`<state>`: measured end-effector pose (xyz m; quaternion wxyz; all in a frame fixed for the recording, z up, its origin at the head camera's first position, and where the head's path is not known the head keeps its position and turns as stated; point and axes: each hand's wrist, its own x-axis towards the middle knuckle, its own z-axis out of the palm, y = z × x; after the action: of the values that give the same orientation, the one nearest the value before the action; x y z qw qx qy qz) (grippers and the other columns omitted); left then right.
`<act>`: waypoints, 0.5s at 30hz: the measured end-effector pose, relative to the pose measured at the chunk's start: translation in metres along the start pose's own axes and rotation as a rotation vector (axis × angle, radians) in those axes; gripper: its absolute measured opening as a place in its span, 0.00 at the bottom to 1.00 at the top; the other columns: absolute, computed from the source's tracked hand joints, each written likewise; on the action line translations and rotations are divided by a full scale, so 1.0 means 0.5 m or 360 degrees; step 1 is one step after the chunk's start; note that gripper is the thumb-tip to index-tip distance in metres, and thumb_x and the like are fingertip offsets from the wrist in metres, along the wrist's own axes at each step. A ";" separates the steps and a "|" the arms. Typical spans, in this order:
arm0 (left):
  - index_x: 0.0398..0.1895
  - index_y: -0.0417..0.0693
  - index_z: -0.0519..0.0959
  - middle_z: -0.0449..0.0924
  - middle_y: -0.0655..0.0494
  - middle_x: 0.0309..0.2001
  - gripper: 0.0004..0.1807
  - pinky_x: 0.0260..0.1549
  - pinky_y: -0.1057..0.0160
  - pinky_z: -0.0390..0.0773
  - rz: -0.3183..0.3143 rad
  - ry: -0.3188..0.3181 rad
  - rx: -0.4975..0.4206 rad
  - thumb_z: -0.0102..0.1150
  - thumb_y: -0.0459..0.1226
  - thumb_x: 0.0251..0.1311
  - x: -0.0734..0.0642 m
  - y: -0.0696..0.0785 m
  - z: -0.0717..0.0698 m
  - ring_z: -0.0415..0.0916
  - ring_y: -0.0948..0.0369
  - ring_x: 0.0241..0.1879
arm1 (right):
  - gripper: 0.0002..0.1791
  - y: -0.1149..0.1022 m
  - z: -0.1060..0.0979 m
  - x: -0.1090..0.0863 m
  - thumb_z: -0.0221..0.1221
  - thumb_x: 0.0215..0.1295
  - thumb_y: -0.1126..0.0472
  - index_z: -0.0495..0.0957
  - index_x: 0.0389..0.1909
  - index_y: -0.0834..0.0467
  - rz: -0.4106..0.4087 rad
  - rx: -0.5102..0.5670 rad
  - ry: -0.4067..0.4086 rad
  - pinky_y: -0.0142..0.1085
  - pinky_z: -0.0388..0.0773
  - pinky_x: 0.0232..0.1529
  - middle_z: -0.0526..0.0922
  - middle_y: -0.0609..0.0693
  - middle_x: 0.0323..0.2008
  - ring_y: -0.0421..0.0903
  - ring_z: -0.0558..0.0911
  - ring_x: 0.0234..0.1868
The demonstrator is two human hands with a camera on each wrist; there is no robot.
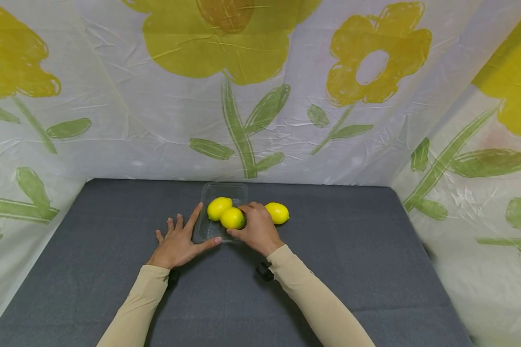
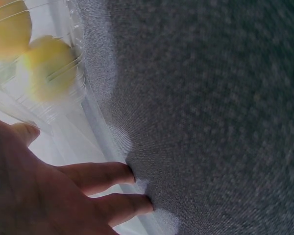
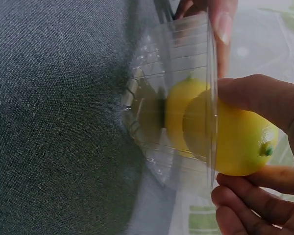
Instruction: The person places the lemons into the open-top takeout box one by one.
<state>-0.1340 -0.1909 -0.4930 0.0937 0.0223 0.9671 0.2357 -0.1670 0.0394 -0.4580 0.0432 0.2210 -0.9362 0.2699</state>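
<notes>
A clear plastic container (image 1: 208, 234) stands near the back of the grey table. One lemon (image 1: 218, 207) lies inside it. My right hand (image 1: 259, 227) grips a second lemon (image 3: 245, 142) between thumb and fingers; it is partly below the container's rim in the right wrist view. My left hand (image 1: 179, 245) is spread at the container's left front, its thumb and index finger at the rim and the other fingers extended. Just right of my right hand, a third lemon (image 1: 279, 213) sits on the table, partly hidden by that hand.
Dark grey cloth (image 1: 338, 270) covers the table. Behind and beside it hangs a white sheet (image 1: 156, 130) printed with yellow flowers and green leaves. Both forearms, in beige sleeves, reach in from the front edge.
</notes>
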 end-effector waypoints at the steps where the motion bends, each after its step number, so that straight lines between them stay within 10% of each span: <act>1: 0.84 0.63 0.34 0.42 0.17 0.73 0.64 0.57 0.15 0.35 0.0000 0.0001 -0.0001 0.53 0.77 0.53 0.000 0.000 0.000 0.34 0.18 0.70 | 0.33 0.000 0.002 0.000 0.77 0.53 0.47 0.83 0.55 0.63 -0.0012 -0.0019 0.0013 0.46 0.79 0.53 0.84 0.57 0.46 0.53 0.81 0.47; 15: 0.84 0.64 0.34 0.42 0.17 0.73 0.64 0.56 0.15 0.35 0.0005 0.0006 -0.0015 0.53 0.77 0.53 -0.001 -0.003 0.003 0.34 0.19 0.70 | 0.33 -0.005 0.034 0.008 0.78 0.53 0.46 0.84 0.55 0.61 -0.0153 -0.0170 0.0032 0.44 0.76 0.56 0.84 0.53 0.49 0.51 0.79 0.48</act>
<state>-0.1332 -0.1916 -0.4949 0.0916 0.0231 0.9661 0.2404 -0.1690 0.0269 -0.4705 0.0772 0.2604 -0.9371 0.2192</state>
